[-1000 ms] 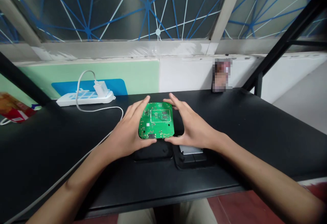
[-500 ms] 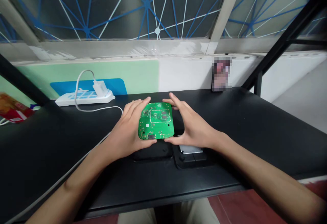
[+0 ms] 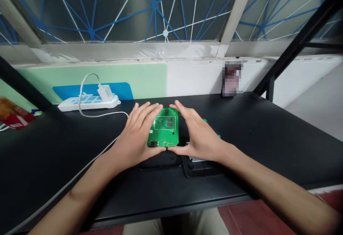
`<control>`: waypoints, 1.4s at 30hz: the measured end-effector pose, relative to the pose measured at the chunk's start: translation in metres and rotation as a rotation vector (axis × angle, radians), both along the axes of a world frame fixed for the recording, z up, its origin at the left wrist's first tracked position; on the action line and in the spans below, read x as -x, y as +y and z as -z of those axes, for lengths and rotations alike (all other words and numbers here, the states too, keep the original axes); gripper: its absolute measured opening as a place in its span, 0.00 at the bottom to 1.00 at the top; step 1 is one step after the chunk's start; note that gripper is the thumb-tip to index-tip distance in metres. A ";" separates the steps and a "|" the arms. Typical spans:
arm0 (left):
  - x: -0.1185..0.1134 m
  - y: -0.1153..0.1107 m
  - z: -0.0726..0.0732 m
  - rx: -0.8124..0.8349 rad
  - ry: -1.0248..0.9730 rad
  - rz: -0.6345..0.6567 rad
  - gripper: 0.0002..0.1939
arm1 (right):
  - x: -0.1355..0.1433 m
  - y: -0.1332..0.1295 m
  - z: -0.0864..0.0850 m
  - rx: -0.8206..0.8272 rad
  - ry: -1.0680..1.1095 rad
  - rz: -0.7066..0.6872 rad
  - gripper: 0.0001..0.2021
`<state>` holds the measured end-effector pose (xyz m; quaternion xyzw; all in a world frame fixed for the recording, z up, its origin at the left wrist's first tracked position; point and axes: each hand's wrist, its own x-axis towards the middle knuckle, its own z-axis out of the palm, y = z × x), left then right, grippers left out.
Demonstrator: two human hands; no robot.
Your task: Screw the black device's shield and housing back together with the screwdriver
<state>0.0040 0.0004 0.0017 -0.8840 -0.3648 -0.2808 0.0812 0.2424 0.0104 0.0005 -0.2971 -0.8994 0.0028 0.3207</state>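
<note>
A green circuit board (image 3: 166, 133) is held up between my two hands, above the black desk. My left hand (image 3: 138, 131) grips its left side, fingers along the top edge and thumb at the bottom edge. On the right, my right hand (image 3: 198, 133) has its fingertips at the board's top corner and its thumb at the lower edge. Under the board lies a flat black casing part (image 3: 160, 162). Beside that, partly hidden by my right hand, sits a black housing (image 3: 199, 170) with a silver metal piece (image 3: 197, 159) on it.
A white power strip (image 3: 88, 103) with a plugged-in charger (image 3: 105, 92) stands at the back left, its white cable (image 3: 80, 172) running along my left arm. A red packet (image 3: 17, 115) lies far left. A pixelated upright object (image 3: 232, 79) leans against the wall. A green-edged item (image 3: 219, 135) shows behind my right hand.
The board has shifted slightly left and more of its left side is covered by my left hand. My right hand has moved a little left, exposing the green-edged item behind it.
</note>
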 end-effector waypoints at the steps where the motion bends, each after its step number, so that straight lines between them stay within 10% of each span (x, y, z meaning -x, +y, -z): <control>1: 0.000 0.000 0.000 -0.007 0.005 0.003 0.56 | 0.001 -0.001 0.000 -0.010 -0.005 0.003 0.60; 20: -0.002 -0.007 -0.004 -0.022 -0.046 0.109 0.55 | 0.004 -0.009 0.000 0.026 0.064 -0.089 0.57; 42: -0.001 -0.015 -0.011 0.475 -0.618 0.368 0.56 | 0.007 -0.003 0.008 0.320 0.113 -0.245 0.69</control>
